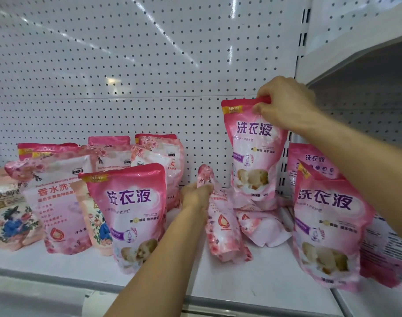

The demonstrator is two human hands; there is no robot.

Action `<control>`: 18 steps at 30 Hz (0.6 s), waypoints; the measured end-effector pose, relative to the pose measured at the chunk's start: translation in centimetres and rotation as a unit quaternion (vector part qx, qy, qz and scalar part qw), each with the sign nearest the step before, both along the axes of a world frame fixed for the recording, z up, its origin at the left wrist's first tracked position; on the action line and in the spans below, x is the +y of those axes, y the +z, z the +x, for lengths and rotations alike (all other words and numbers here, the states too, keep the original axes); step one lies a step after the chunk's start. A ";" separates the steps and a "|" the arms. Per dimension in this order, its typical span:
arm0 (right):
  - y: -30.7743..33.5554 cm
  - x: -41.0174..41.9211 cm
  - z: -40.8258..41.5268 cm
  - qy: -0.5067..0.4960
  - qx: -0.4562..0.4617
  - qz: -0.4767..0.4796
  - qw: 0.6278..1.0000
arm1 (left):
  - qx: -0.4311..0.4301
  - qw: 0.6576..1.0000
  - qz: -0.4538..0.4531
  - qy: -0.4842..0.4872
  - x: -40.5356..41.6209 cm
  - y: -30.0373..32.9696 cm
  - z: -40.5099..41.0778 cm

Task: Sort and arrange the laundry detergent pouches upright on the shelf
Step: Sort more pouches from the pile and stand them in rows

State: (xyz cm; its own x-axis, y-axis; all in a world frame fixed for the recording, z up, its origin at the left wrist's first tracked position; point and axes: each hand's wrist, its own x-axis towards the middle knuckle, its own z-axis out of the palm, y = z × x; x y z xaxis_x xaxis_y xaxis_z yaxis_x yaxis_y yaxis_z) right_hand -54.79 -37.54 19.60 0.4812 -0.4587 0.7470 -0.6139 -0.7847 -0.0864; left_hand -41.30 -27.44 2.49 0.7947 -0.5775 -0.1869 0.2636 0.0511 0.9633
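My right hand [284, 104] grips the top edge of a pink detergent pouch [252, 156], holding it upright near the pegboard back. My left hand [195, 194] grips the upper end of a rose-patterned pouch [222, 227] that leans on the white shelf [252, 282]. Another rose pouch [261, 227] lies flat behind it. A pink pouch [133, 213] stands upright at centre left, with several rose-patterned pouches [58, 202] behind and beside it. At the right stands a further pink pouch [328, 232].
Peach floral-print pouches [10, 218] sit at the far left. A white pegboard [138, 65] backs the shelf. An upright post with slots [300, 49] divides it from the neighbouring bay, where an upper shelf [360, 49] overhangs at the right.
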 end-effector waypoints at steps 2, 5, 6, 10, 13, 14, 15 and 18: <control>0.4 -0.6 0.5 -0.008 -0.011 -0.001 1.000 | -0.038 0.998 -0.045 -0.007 0.6 0.9 -0.4; 1.2 -1.2 0.8 -0.016 -0.036 0.000 0.999 | -0.121 0.988 -0.096 0.005 1.0 2.5 -0.3; 1.4 -1.4 0.8 -0.016 -0.043 0.001 0.999 | -0.150 0.983 -0.110 0.008 1.1 3.0 -0.2; 1.8 -1.7 1.2 -0.011 -0.045 -0.004 0.999 | -0.205 0.972 -0.094 0.061 1.1 3.2 0.3; 1.5 -1.7 2.2 0.001 -0.029 0.008 1.000 | -0.201 0.973 -0.058 0.102 1.1 2.7 0.9; 1.3 -1.8 2.6 0.002 -0.024 0.014 1.000 | -0.200 0.972 -0.053 0.111 1.1 2.8 1.0; 1.2 -1.8 3.2 0.002 -0.019 0.023 1.000 | -0.207 0.971 -0.048 0.114 1.1 2.9 1.0; 0.8 -1.9 5.2 0.009 -0.012 0.047 0.999 | -0.255 0.954 -0.068 0.140 1.1 3.3 0.9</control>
